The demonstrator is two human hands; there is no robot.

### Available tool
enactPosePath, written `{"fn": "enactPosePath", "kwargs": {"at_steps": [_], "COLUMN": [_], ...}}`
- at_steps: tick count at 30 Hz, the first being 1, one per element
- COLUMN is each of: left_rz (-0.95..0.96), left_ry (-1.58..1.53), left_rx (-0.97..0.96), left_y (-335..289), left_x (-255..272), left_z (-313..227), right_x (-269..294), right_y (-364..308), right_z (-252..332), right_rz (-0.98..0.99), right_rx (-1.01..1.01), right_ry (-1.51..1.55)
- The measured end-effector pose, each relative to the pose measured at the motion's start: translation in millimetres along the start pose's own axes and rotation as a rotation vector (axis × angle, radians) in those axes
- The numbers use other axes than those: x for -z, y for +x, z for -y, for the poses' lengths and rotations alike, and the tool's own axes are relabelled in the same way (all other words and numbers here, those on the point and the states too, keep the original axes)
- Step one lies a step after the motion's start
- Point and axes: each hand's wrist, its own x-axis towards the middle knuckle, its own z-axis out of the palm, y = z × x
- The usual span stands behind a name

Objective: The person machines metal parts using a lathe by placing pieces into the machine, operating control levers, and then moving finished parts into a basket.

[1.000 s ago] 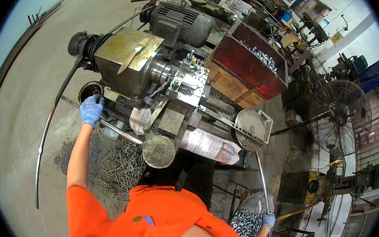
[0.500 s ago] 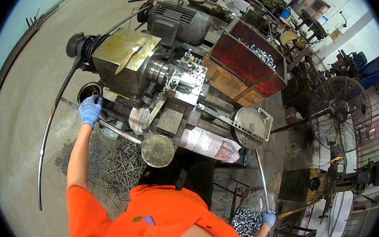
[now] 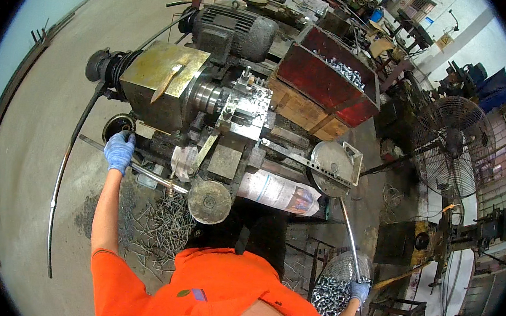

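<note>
My left hand [image 3: 119, 151], in a blue knit glove, is at the near edge of a round dark dish [image 3: 115, 124] on the machine's left side. Its fingers are drawn together; a small dark thing shows at their tips, too unclear to name. Below the wrist a bare metal bar [image 3: 152, 176] runs to a round disc [image 3: 209, 202]. My right hand [image 3: 359, 290], also gloved, is closed round the lower end of a long steel lever [image 3: 351, 237]. That lever slants up to a round plate [image 3: 333, 162] joined to a perforated bar [image 3: 298, 155]. The chuck [image 3: 209, 95] faces a bright metal tool block [image 3: 246, 113].
Beside my right hand, a wire basket [image 3: 356, 262] holds many small metal parts. A red bin [image 3: 325, 74] with similar parts stands on a wooden crate [image 3: 304, 107]. Metal shavings [image 3: 161, 228] cover the floor below. To the right is a caged fan [image 3: 453, 144].
My left hand has drawn back slightly from the dish, and its fingers have curled in. A brownish strand now shows under the machine, by the bar. My right hand stays on the lever.
</note>
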Motion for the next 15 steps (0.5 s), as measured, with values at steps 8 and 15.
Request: {"fn": "enactPosePath", "kwargs": {"at_steps": [8,15], "left_rz": [0.011,0.002], "left_ry": [-0.001,0.019], "left_rx": [0.015,0.024], "left_y": [-1,-1], "left_x": [4,5], "left_z": [-4,-5], "right_x": [7,19], "right_y": [-7,-19], "right_z": [5,11], "right_rz": [0.054,0.062], "right_rx": [-0.067,-0.11], "right_ry": [0.054,0.071]}}
